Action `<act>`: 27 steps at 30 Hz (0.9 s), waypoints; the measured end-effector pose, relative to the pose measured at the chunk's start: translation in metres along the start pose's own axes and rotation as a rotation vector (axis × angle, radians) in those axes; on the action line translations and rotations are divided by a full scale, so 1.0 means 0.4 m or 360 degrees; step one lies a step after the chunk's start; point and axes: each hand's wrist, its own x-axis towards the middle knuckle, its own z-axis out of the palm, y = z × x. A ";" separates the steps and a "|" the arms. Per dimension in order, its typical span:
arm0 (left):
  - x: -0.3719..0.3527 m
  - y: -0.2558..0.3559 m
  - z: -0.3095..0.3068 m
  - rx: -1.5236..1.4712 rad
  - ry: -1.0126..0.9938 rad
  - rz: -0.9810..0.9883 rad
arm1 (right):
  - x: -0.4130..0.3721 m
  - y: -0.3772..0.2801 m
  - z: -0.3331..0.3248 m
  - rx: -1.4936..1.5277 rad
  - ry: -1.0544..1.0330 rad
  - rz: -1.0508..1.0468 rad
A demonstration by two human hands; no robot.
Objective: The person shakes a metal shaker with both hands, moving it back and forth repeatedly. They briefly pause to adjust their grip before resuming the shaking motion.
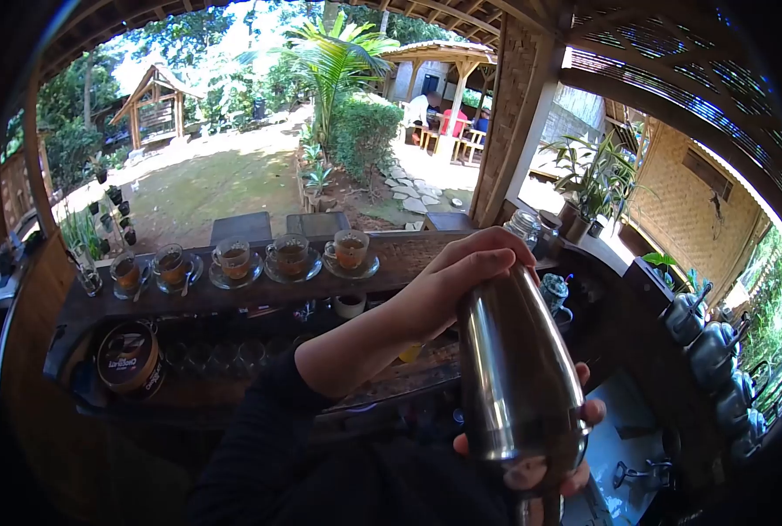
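Note:
I hold a shiny metal cocktail shaker (pixel 518 368) at a tilt in front of me, its narrower end towards my body. My left hand (pixel 487 254) is closed over its far end, the thumb lying across the top. Around the lower part, the fingers of my right hand (pixel 591 412) wrap from behind; the shaker hides its palm. Whatever is inside the shaker cannot be seen. Beyond my left forearm, several glass cups of brownish drink stand on saucers along the wooden counter, among them a nearer-to-centre cup (pixel 351 252).
A round brown tub (pixel 128 358) and several upturned-looking glasses sit on the lower shelf. A glass jar (pixel 522 226) and a mug (pixel 555 294) stand beyond the shaker. Kettles (pixel 714 355) line the right side, near a metal sink area (pixel 623 438). People sit under a shelter outside.

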 end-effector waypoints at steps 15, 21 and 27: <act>0.016 -0.062 -0.017 -0.0425 0.0106 -0.0255 | 0.109 0.077 0.004 -0.0346 -0.0171 -0.0204; 0.034 -0.198 -0.089 -0.0814 0.0857 -0.0892 | 0.073 0.174 -0.035 -0.0607 0.0103 0.0416; 0.083 -0.081 -0.035 -0.0462 0.0061 -0.0269 | 0.075 0.099 -0.042 -0.0300 -0.0062 -0.0323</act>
